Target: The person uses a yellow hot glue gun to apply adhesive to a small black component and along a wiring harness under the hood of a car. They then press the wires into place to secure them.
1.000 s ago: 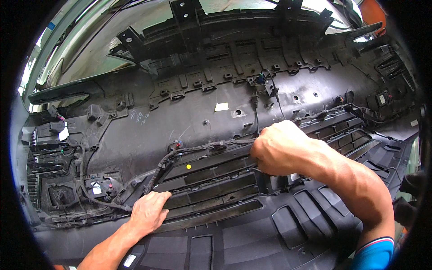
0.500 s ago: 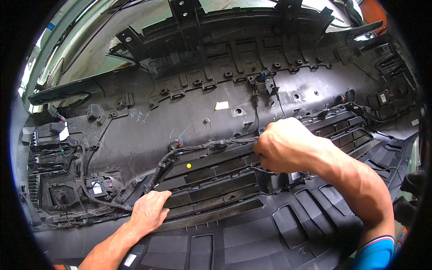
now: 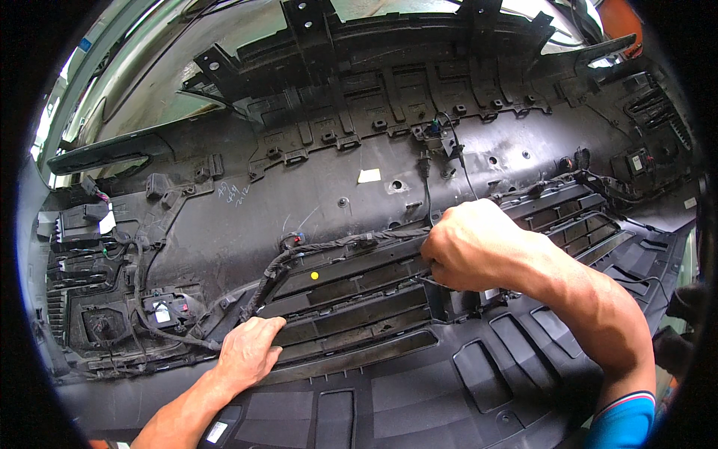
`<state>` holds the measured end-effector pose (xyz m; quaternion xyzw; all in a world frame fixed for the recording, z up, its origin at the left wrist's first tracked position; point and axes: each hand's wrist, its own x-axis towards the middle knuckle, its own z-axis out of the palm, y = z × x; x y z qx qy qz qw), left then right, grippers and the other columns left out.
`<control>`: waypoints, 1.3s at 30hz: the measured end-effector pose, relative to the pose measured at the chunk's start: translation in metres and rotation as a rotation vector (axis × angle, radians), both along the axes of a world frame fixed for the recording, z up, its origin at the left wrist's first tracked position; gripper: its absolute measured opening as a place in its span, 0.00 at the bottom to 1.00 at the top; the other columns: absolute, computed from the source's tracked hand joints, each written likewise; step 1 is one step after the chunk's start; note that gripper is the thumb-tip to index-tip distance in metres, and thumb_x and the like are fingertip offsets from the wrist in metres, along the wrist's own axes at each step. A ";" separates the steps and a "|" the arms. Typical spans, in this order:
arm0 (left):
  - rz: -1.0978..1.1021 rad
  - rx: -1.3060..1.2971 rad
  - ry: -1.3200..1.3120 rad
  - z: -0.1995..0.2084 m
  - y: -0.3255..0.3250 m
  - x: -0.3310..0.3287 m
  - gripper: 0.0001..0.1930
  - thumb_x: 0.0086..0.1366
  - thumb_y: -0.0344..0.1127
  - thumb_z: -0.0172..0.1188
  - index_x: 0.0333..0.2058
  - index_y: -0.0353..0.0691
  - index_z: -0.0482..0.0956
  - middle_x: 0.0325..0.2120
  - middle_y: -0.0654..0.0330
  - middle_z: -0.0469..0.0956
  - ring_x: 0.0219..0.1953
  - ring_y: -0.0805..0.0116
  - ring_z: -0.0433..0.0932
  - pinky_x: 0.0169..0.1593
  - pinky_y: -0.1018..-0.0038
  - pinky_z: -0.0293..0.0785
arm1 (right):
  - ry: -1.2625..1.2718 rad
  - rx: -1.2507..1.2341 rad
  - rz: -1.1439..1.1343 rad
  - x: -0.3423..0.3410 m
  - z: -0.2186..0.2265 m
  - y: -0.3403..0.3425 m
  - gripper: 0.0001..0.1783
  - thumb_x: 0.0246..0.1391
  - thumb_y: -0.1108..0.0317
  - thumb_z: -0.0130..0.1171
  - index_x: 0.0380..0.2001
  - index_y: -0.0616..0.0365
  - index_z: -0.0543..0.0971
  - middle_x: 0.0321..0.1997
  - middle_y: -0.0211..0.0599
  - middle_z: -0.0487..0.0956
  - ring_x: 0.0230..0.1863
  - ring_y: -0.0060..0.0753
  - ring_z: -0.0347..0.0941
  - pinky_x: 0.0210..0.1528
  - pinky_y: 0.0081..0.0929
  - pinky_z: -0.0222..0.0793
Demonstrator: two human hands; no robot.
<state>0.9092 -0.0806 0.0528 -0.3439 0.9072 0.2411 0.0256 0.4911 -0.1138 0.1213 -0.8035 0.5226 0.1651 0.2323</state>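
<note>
A large black car bumper cover (image 3: pixel 299 191) lies with its inner side up. Along its middle, a taped wiring harness (image 3: pixel 336 245) runs above a slatted grille (image 3: pixel 366 320). My left hand (image 3: pixel 248 350) grips the left end of the grille, fingers curled over its frame and thumb apart from them. My right hand (image 3: pixel 479 245) is closed in a fist over the harness at the grille's middle. The hand covers whatever sits between its fingers. A thin cable (image 3: pixel 426 183) drops from a sensor bracket (image 3: pixel 434 133) toward that fist.
Black modules with connectors sit at the left (image 3: pixel 168 310) and right (image 3: pixel 637 162) ends. Mounting brackets (image 3: pixel 307 26) stick up at the far edge. A pale paper label (image 3: pixel 369 176) and a yellow dot (image 3: pixel 315 276) mark the bumper. Ribbed black panelling (image 3: pixel 419 396) lies nearest me.
My right fist has shifted very slightly, its wrist turning a little. My left hand stays in place on the grille.
</note>
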 end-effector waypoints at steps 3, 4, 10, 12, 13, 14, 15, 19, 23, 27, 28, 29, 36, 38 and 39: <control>0.004 0.005 -0.005 0.000 0.000 0.000 0.33 0.51 0.25 0.77 0.57 0.36 0.76 0.45 0.50 0.83 0.48 0.47 0.84 0.51 0.55 0.82 | -0.040 0.015 -0.021 0.000 0.002 0.000 0.09 0.51 0.67 0.64 0.28 0.62 0.88 0.30 0.55 0.86 0.35 0.58 0.88 0.40 0.50 0.84; 0.006 0.006 -0.008 0.000 0.000 0.000 0.33 0.51 0.25 0.77 0.57 0.37 0.76 0.45 0.50 0.83 0.48 0.47 0.84 0.51 0.55 0.82 | -0.062 0.022 -0.032 0.000 0.002 0.000 0.09 0.50 0.69 0.63 0.26 0.64 0.87 0.31 0.58 0.86 0.36 0.61 0.88 0.39 0.51 0.84; 0.012 0.022 -0.016 -0.002 0.000 0.002 0.33 0.51 0.27 0.78 0.57 0.36 0.76 0.46 0.48 0.83 0.49 0.44 0.83 0.54 0.55 0.81 | -0.062 0.010 -0.020 0.001 0.000 -0.002 0.09 0.50 0.69 0.63 0.26 0.64 0.88 0.31 0.58 0.86 0.36 0.62 0.88 0.40 0.51 0.84; 0.010 0.016 -0.008 -0.002 0.000 0.002 0.33 0.51 0.26 0.77 0.57 0.37 0.76 0.46 0.49 0.83 0.49 0.45 0.83 0.53 0.55 0.81 | -0.022 0.016 -0.017 0.001 -0.002 -0.002 0.10 0.51 0.65 0.64 0.30 0.60 0.89 0.29 0.53 0.86 0.35 0.58 0.87 0.41 0.49 0.84; 0.008 0.010 -0.001 -0.003 0.000 0.002 0.33 0.51 0.26 0.77 0.57 0.37 0.76 0.45 0.50 0.83 0.48 0.46 0.84 0.52 0.55 0.81 | 0.006 0.019 -0.006 0.001 -0.003 -0.002 0.11 0.52 0.64 0.65 0.32 0.58 0.90 0.27 0.50 0.86 0.34 0.56 0.87 0.42 0.49 0.84; 0.007 0.005 -0.002 -0.003 0.000 0.002 0.33 0.51 0.25 0.77 0.58 0.37 0.76 0.45 0.50 0.83 0.48 0.47 0.84 0.51 0.55 0.82 | -0.005 0.012 -0.008 0.001 -0.003 -0.002 0.11 0.52 0.64 0.65 0.32 0.58 0.90 0.27 0.50 0.86 0.34 0.56 0.87 0.42 0.49 0.84; 0.006 0.008 0.005 -0.003 0.000 0.001 0.33 0.51 0.25 0.77 0.58 0.37 0.76 0.45 0.50 0.83 0.48 0.47 0.84 0.51 0.55 0.82 | -0.013 0.003 -0.004 0.002 -0.004 -0.002 0.11 0.52 0.63 0.65 0.32 0.57 0.90 0.27 0.50 0.86 0.34 0.56 0.87 0.42 0.49 0.84; 0.005 0.010 0.007 -0.002 0.000 0.001 0.33 0.51 0.25 0.77 0.58 0.37 0.75 0.44 0.51 0.83 0.47 0.47 0.83 0.50 0.55 0.82 | -0.070 -0.001 -0.008 0.001 -0.003 -0.001 0.09 0.49 0.70 0.63 0.26 0.64 0.87 0.30 0.58 0.86 0.35 0.61 0.88 0.39 0.51 0.84; 0.009 0.015 -0.006 -0.002 0.000 0.001 0.33 0.51 0.25 0.77 0.58 0.37 0.76 0.44 0.50 0.83 0.47 0.47 0.83 0.50 0.56 0.82 | -0.087 -0.018 0.002 0.002 -0.002 0.000 0.08 0.48 0.70 0.63 0.26 0.63 0.88 0.30 0.57 0.87 0.35 0.60 0.88 0.38 0.50 0.84; 0.008 0.017 0.009 -0.002 0.000 0.001 0.33 0.51 0.25 0.77 0.58 0.37 0.76 0.45 0.50 0.83 0.48 0.47 0.84 0.50 0.56 0.82 | -0.105 -0.061 0.041 0.005 -0.003 0.002 0.08 0.49 0.70 0.63 0.25 0.61 0.88 0.29 0.54 0.87 0.34 0.58 0.88 0.37 0.49 0.84; 0.010 0.020 0.007 -0.001 0.000 0.001 0.33 0.51 0.25 0.77 0.58 0.37 0.76 0.45 0.50 0.83 0.48 0.47 0.84 0.50 0.56 0.82 | -0.099 -0.061 0.051 0.005 -0.003 0.002 0.07 0.49 0.70 0.63 0.26 0.60 0.88 0.29 0.53 0.87 0.34 0.57 0.88 0.37 0.48 0.84; 0.015 0.027 -0.005 -0.001 0.000 0.001 0.33 0.51 0.25 0.77 0.58 0.37 0.76 0.45 0.50 0.83 0.48 0.47 0.84 0.51 0.56 0.82 | -0.092 -0.072 0.058 0.006 -0.003 0.003 0.07 0.50 0.69 0.64 0.26 0.59 0.88 0.28 0.51 0.86 0.33 0.56 0.88 0.36 0.48 0.84; 0.010 0.015 -0.010 -0.001 0.000 0.000 0.33 0.52 0.25 0.76 0.58 0.37 0.76 0.46 0.50 0.84 0.49 0.47 0.84 0.51 0.56 0.82 | -0.071 -0.070 0.093 0.009 -0.002 0.001 0.06 0.52 0.69 0.66 0.24 0.57 0.86 0.24 0.47 0.85 0.30 0.51 0.87 0.34 0.45 0.82; 0.014 0.021 -0.024 -0.001 0.000 0.000 0.33 0.52 0.26 0.76 0.58 0.37 0.76 0.46 0.50 0.84 0.49 0.47 0.84 0.52 0.56 0.82 | -0.074 -0.069 0.094 0.009 -0.001 0.001 0.06 0.52 0.69 0.67 0.24 0.57 0.86 0.24 0.46 0.85 0.29 0.50 0.87 0.33 0.45 0.82; 0.012 0.018 -0.012 -0.001 0.000 0.001 0.33 0.52 0.26 0.76 0.58 0.37 0.76 0.46 0.50 0.84 0.49 0.47 0.84 0.52 0.56 0.82 | -0.069 -0.063 0.097 0.009 -0.001 0.000 0.06 0.52 0.69 0.67 0.24 0.57 0.86 0.24 0.46 0.85 0.29 0.50 0.87 0.33 0.44 0.82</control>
